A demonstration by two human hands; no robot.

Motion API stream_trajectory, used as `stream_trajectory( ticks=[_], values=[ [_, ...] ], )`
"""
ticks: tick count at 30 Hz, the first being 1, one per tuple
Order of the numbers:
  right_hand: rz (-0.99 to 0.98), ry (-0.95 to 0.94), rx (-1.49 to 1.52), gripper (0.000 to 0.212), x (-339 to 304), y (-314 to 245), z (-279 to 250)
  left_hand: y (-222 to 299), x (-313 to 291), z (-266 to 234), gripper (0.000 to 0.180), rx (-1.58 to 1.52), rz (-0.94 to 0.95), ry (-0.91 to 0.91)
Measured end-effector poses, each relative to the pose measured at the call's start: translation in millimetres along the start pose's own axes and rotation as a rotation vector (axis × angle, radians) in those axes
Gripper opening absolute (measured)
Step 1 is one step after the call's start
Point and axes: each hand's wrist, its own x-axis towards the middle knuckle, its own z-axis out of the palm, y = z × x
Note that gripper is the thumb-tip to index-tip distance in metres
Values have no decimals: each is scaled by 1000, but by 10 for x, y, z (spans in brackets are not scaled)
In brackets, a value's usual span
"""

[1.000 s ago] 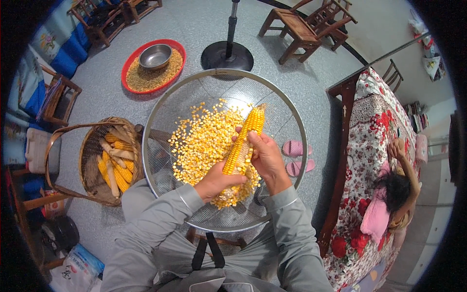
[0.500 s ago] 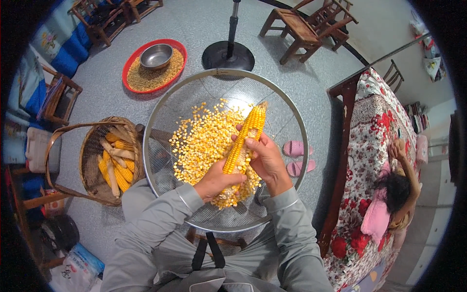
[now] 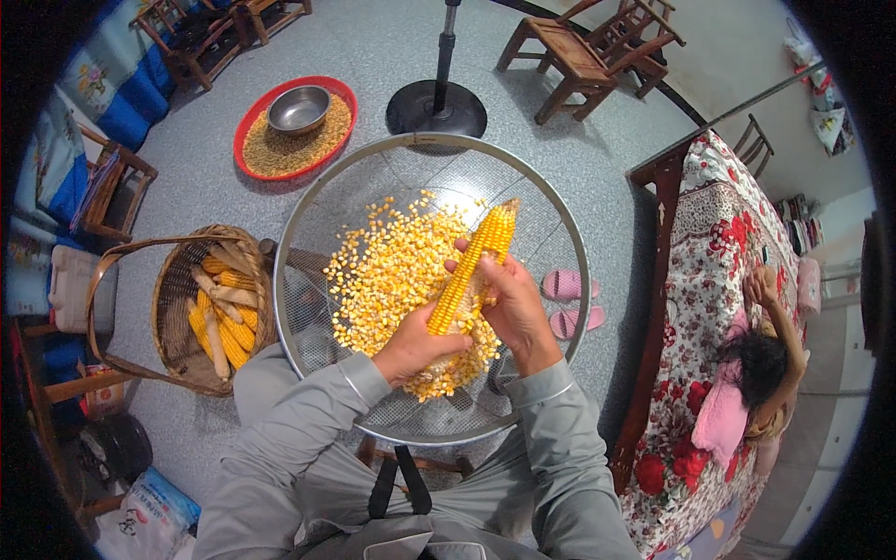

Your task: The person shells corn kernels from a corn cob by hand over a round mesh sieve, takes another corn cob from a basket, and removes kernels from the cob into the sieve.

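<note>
A yellow corn cob (image 3: 474,264) is held tilted in both my hands, its pointed tip up and to the right. My left hand (image 3: 420,343) wraps round its lower end. My right hand (image 3: 511,308) grips its right side, the thumb pressed on a pale stripe where kernels are off. Beneath the cob, a heap of loose yellow corn kernels (image 3: 392,271) lies in a round wire-mesh sieve (image 3: 315,215) with a metal rim. Left of the sieve, a woven basket (image 3: 173,313) with a tall handle holds yellow corn cobs (image 3: 233,327) and bare pale cobs (image 3: 217,345).
A red tray (image 3: 245,154) of grain with a metal bowl (image 3: 299,110) stands at far left. Ahead is a black pole base (image 3: 437,110). Pink slippers (image 3: 565,322) and a wooden chair (image 3: 569,61) lie right. A person (image 3: 779,364) rests on the flowered bed (image 3: 691,308).
The cob has turned slightly in my hands, showing more full kernel rows, and its tip has shifted a little right. My right thumb has moved slightly up along it.
</note>
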Motion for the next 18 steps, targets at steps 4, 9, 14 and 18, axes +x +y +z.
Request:
stream_trajectory(
  ticks=[4,9,14,18],
  values=[
    [50,66,38,37,45,-3,-55,-37,35,-7,47,91,47,-19],
    [-1,-35,-184,48,92,98,-172,31,-23,24,45,-70,-60,-25],
    [20,-12,29,47,59,56,-99,82,-36,17,44,-67,-90,-18],
    [38,10,35,41,101,66,-167,49,-19,33,43,-57,-70,-26]
  ],
)
